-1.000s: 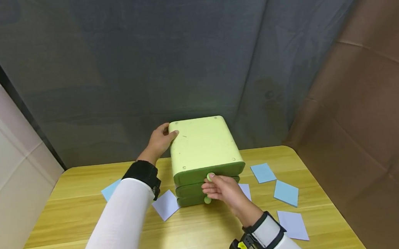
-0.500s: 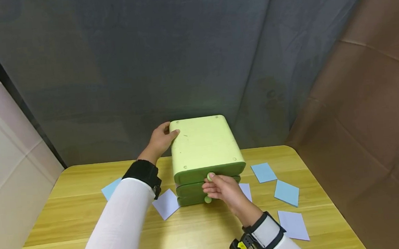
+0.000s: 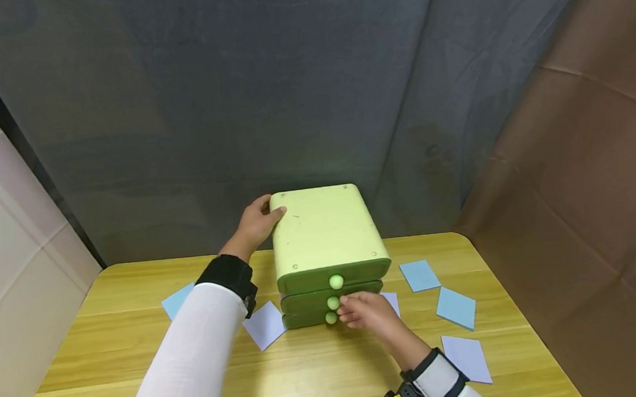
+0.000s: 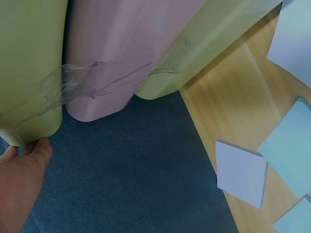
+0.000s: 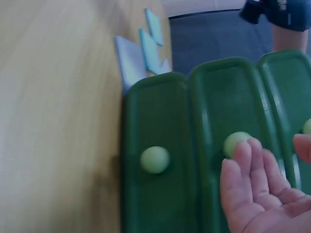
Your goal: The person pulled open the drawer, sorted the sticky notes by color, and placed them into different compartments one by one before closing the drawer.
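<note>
A small cabinet (image 3: 325, 229) with a pale yellow top and three dark green drawer fronts stands on the table, its drawers all pushed in. My left hand (image 3: 254, 225) grips its far left corner, thumb on the top, fingertips hidden behind. In the left wrist view its side shows yellow and pink (image 4: 107, 48) tiers with clear tape across them. My right hand (image 3: 367, 312) is at the front, fingertips right at the middle round knob (image 5: 236, 142), thumb apart from the fingers. Above is the top knob (image 3: 336, 281); below, the bottom knob (image 5: 155, 159).
Blue note pads (image 3: 420, 275) and lilac note pads (image 3: 466, 358) lie on the wooden table (image 3: 303, 378) to the right. Left of the cabinet lie another lilac pad (image 3: 266, 326) and a blue one (image 3: 176, 300). A dark cloth (image 3: 234, 106) hangs behind.
My right hand has let go of the top knob and moved slightly down and right, to the middle knob. My left hand and the cabinet have stayed in place.
</note>
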A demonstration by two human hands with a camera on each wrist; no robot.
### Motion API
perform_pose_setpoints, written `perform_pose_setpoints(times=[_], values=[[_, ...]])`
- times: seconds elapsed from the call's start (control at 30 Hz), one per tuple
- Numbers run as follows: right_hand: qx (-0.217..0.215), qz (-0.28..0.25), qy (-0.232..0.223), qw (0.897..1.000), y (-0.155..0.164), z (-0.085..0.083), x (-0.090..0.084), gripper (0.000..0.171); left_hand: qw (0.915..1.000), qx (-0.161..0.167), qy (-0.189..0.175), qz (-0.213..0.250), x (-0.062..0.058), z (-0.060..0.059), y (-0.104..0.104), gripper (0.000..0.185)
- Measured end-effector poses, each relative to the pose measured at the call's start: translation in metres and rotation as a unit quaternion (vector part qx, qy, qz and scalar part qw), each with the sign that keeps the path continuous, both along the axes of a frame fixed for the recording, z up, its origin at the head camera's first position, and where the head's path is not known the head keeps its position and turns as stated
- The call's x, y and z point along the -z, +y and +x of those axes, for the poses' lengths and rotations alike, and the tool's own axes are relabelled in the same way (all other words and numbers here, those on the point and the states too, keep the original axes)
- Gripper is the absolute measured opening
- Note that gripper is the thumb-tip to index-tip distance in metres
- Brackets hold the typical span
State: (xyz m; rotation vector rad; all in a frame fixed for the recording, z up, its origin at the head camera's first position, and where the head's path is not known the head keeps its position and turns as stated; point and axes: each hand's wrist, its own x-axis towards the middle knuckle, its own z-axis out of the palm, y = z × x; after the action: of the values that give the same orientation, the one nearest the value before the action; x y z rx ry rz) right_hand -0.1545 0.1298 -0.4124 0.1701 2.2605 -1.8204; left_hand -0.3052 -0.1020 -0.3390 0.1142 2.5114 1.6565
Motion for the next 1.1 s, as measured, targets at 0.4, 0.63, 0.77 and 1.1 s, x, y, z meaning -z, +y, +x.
perform_pose_setpoints(times=[0.4,0.63,0.77,1.1], values=[[-0.021,-0.014,-0.043,0.999,-0.007,-0.004,0.025,0.052,1.0000,0.001,-0.001,-0.008,0.003,-0.001,-0.003,0.066],[-0.008,-0.016,-0.047,0.999,-0.012,-0.007,0.027,0.047,1.0000,0.001,-0.005,-0.009,0.000,-0.001,-0.003,0.067],[-0.005,-0.012,-0.046,0.999,-0.013,-0.008,0.029,0.045,0.9999,0.004,-0.005,-0.010,0.001,-0.001,-0.003,0.066],[-0.005,-0.008,-0.045,0.999,-0.011,-0.004,0.028,0.045,0.9999,0.008,-0.004,-0.010,0.001,-0.002,-0.002,0.066]])
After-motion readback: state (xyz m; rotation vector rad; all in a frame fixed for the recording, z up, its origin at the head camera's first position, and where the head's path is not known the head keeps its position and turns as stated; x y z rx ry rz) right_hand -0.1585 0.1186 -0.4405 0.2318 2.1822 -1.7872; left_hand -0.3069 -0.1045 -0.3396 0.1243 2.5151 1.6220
